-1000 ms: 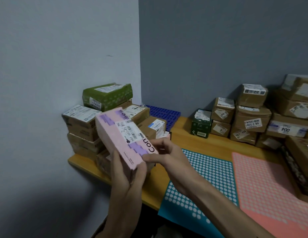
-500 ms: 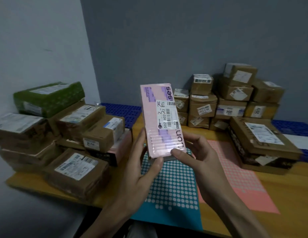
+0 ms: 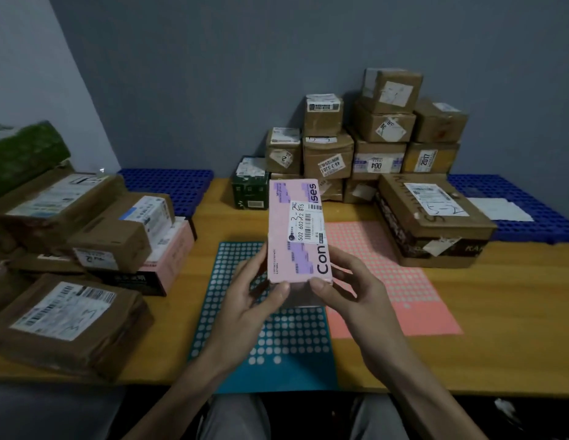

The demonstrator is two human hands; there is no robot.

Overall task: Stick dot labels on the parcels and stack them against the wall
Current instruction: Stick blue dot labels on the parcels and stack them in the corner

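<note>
Pink parcel x1, gripped by L hand + R hand; dot sheets x2 below.

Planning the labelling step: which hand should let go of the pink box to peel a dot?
Probably the right hand: the coral dot sheet lies on its side, while the left hand grips the pink box along its left edge.

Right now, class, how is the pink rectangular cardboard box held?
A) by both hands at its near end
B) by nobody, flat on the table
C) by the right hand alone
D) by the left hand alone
A: the left hand and right hand both grip the pink rectangular cardboard box at its near end.
</note>
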